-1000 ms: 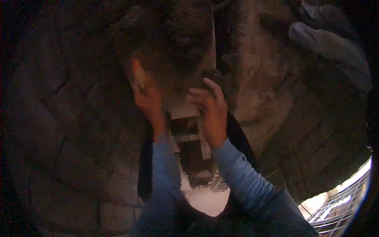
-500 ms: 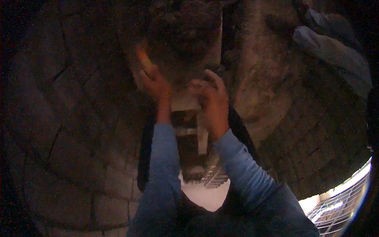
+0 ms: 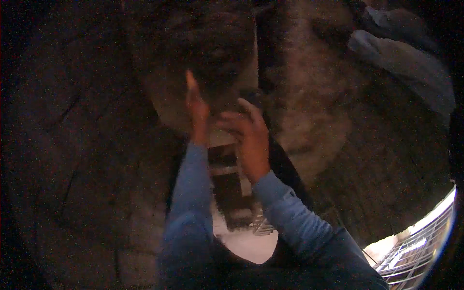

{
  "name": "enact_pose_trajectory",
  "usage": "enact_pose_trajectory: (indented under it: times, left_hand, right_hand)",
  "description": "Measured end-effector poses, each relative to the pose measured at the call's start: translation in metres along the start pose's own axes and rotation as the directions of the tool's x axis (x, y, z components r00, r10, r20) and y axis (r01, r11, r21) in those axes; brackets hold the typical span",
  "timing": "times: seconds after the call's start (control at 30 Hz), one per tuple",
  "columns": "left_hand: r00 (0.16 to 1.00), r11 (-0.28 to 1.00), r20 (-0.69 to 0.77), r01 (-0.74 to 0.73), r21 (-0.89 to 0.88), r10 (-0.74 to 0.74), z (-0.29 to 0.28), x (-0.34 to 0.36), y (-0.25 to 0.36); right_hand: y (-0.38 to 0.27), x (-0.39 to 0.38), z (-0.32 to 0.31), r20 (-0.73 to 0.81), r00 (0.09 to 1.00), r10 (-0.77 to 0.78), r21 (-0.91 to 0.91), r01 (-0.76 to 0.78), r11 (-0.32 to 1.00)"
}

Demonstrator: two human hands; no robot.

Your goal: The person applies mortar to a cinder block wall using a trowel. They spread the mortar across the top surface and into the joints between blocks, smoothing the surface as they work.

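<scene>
The light is dim and both hands are blurred. My left hand (image 3: 197, 108) is raised edge-on over a pale flat surface (image 3: 169, 113), its fingers stretched upward; I make out nothing in it. To its right, my right hand (image 3: 251, 137) has its fingers apart and bent toward the left one, and it appears to hold nothing. The hands do not touch. Beyond them lies a dark, rough mass (image 3: 203, 43), too dim to name. A small dark shape (image 3: 253, 95) shows just past my right fingertips. Below my wrists is a dark rectangular object with pale edges (image 3: 226, 170).
A brownish, uneven mound (image 3: 314, 96) lies to the right, beyond a narrow pale edge (image 3: 256, 48). Another person's greyish clothed limb (image 3: 401, 60) shows at the upper right. Block-like paving (image 3: 63, 169) spreads on the left. A bright grid (image 3: 411, 256) stands at the lower right.
Both hands have shifted slightly downward; the right has also moved left. My left hand has turned more upright. The surroundings have shifted a little left in the picture.
</scene>
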State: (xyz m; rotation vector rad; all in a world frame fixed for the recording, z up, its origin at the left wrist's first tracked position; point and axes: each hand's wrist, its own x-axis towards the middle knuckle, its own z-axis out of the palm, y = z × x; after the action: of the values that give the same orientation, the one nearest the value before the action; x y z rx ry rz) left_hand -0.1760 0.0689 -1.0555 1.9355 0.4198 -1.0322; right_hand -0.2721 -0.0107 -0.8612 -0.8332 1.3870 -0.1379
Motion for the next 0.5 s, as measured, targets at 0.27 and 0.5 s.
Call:
enact_pose_trajectory:
  times: [0.27,0.5]
  left_hand:
    - [0.989,0.982,0.059,-0.143,0.125,0.136,0.042,0.051,0.002]
    - [0.992,0.992,0.125,-0.023,0.126,0.008,-0.029,0.009,0.039]
  right_hand:
    - [0.013,-0.017,-0.058,-0.025,0.997,0.076,0.243,-0.068,0.968]
    - [0.038,0.097,-0.030,-0.079,0.992,0.102,0.391,-0.063,0.918]
